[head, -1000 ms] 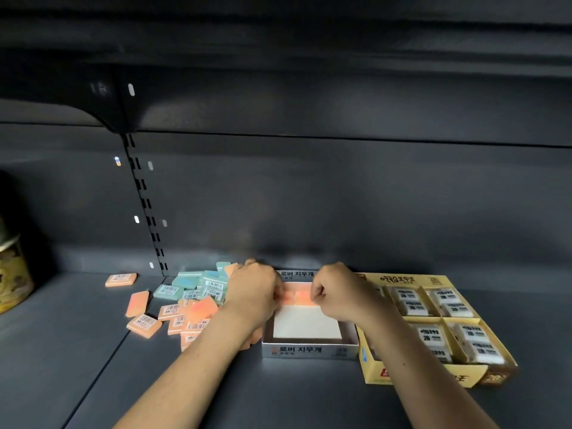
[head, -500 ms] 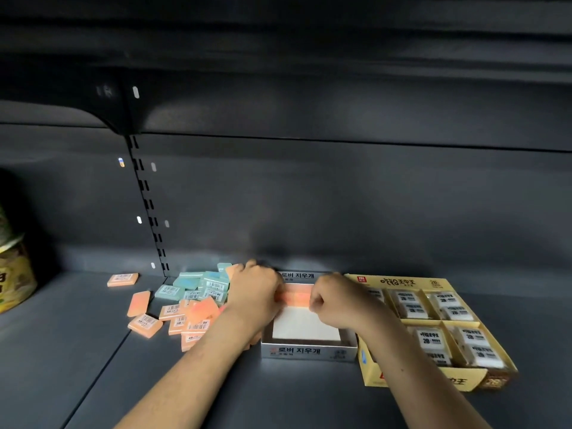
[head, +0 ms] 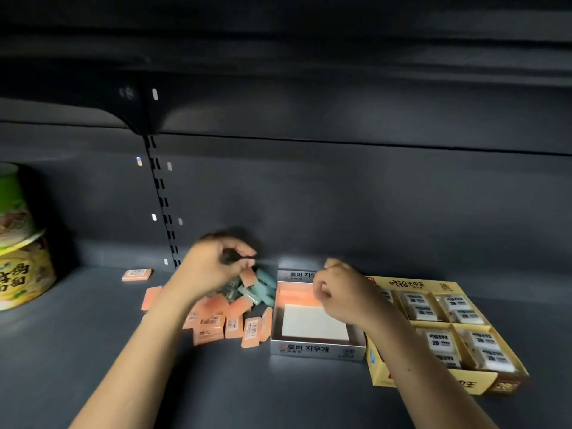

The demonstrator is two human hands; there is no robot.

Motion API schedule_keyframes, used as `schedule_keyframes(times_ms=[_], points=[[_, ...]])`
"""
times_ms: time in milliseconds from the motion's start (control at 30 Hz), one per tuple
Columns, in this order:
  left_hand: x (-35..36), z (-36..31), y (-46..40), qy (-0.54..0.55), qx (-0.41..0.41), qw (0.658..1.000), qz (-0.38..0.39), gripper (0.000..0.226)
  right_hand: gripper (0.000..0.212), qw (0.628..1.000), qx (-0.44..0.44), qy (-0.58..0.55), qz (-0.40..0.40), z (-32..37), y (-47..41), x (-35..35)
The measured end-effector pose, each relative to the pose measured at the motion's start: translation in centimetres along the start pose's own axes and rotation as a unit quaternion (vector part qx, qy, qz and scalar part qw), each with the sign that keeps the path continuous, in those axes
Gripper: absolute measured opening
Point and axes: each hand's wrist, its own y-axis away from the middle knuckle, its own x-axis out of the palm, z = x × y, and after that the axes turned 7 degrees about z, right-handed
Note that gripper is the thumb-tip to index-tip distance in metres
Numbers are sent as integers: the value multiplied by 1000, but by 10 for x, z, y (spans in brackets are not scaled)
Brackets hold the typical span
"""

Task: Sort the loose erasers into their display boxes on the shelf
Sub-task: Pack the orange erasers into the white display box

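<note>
Left hand (head: pixel 216 267) hovers over the loose eraser pile (head: pixel 229 317) toward the shelf (head: pixel 93 351) back, fingers curled; pinching anything? Can't tell, it's blurred. Right hand (head: pixel 343 295) sits loosely curled at the white display box (head: pixel 315 348), where orange erasers (head: pixel 297 295) line its back edge. These look light, slightly rubbery little slabs with slick wrappers; best pinched by the long edges.

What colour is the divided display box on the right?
Yellow display box, with black lettering on its rim; seen in the head view.
</note>
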Motion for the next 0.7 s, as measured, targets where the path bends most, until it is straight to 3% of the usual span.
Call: schedule_keyframes(times_ms=[100, 300, 433, 533, 700], points=[[-17, 20, 18, 74, -16, 997, 1, 15, 19, 999, -25, -11, -25, 7, -4, 4], [-24, 38, 47, 100, -33, 994, -2, 15, 14, 991, -111, -54, -47, 43, -2, 12], [-16, 44, 64, 140, -41, 984, 98, 18, 15, 990, -136, -38, -20, 64, 0, 19], [-13, 48, 70, 66, -29, 986, 152, 29, 30, 991, -131, 19, 10, 71, 2, 24], [-6, 52, 72, -43, -17, 992, 114, 37, 56, 990, -97, 86, 52, 73, 3, 34]])
